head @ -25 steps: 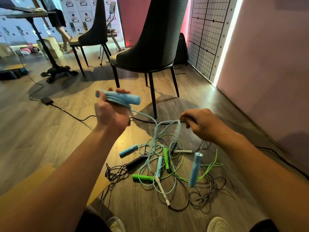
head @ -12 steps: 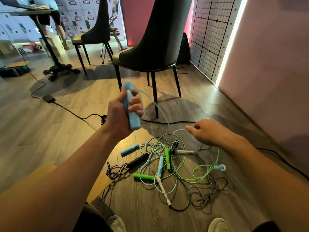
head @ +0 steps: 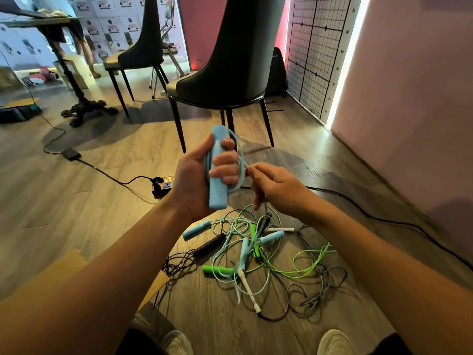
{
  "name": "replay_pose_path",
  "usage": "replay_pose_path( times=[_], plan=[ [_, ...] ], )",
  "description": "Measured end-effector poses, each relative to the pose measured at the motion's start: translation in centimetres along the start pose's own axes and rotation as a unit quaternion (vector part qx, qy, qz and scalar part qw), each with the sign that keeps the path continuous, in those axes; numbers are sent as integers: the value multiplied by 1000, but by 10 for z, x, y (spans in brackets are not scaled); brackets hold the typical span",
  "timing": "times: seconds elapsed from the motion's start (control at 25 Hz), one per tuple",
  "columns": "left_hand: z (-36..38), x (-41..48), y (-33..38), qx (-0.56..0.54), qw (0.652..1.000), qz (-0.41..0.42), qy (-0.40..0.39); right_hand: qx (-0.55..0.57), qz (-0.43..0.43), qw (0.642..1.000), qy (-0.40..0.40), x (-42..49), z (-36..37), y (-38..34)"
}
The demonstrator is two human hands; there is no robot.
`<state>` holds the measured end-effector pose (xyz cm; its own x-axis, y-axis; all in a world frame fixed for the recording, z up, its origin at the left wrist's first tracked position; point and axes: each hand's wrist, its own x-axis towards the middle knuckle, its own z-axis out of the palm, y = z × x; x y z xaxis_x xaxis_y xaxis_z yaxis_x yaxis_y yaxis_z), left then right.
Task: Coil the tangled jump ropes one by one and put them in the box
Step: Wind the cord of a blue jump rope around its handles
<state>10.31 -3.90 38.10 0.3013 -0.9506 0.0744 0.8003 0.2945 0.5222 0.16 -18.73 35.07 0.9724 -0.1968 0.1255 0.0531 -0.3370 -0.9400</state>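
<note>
The light blue jump-rope handle [head: 217,175] stood nearly upright above the floor, gripped in the closed left hand [head: 197,180] with loops of its pale blue cord [head: 239,160] wound beside the fingers. Touching that loop, the right hand [head: 279,188] pinched the cord between its fingertips. Below both hands the tangled pile of ropes [head: 256,252] lay on the wooden floor [head: 76,201], near a dark chair [head: 230,60].

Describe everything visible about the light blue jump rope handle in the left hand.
The light blue handle is a smooth, matte cylinder, foam or rubber by its look, with a rounded top. The left hand holds it roughly upright above the floor, fingers across its middle, both ends sticking out. Loops of pale blue cord are gathered against it in the same grip. The right hand pinches the cord beside it; its far end drops toward the tangled pile.
</note>
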Motion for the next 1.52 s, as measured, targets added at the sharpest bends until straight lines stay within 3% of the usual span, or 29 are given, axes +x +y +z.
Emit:
replay_pose_path(
  times=[0.08, 0.16, 0.24, 0.32, 0.4, 0.48, 0.56, 0.72, 0.96, 1.04, 1.24, 1.32, 1.4, 1.52],
  plan=[
    [3, 4, 1, -66, 993, 89, 38, -46, 45, 997, -41, -4, 4, 3],
    [1, 6, 7, -40, 971, 206, 117, -142, 85, 983, -77, -10, 6, 4],
    [-3, 6, 16, 13, 930, 290, 227, -232, 90, 966, -62, -13, 3, 1],
    [-10, 7, 18, 58, 889, 309, 332, -249, 80, 965, -28, -14, 0, -7],
    [-18, 9, 14, 184, 848, 310, 388, -300, 85, 948, -61, -14, 1, -13],
    [-28, 10, 10, 408, 782, 309, 355, -362, 103, 922, -91, -14, 3, -15],
    [-36, 9, 8, 558, 744, 256, 262, -381, 100, 918, -50, -13, -3, -17],
    [-30, 6, -5, 692, 699, 56, 173, -429, 52, 901, 18, -12, -22, -10],
    [-13, 1, -15, 687, 670, -240, 147, -496, -81, 861, 77, -16, -27, -11],
    [-8, -1, -17, 631, 710, -280, 136, -512, -96, 848, 91, -14, -30, -8],
    [-3, -8, -4, 370, 892, -249, 72, -513, -95, 841, 146, -9, -37, 1],
    [-2, -7, 1, 243, 955, -171, 22, -440, -122, 877, 146, -7, -33, -2],
    [-1, -5, 7, 97, 992, -69, -38, -366, -134, 911, 136, -6, -30, -5],
    [-9, -4, 18, -25, 991, 131, 5, -353, -54, 926, 120, -5, -30, -1]
  ],
)
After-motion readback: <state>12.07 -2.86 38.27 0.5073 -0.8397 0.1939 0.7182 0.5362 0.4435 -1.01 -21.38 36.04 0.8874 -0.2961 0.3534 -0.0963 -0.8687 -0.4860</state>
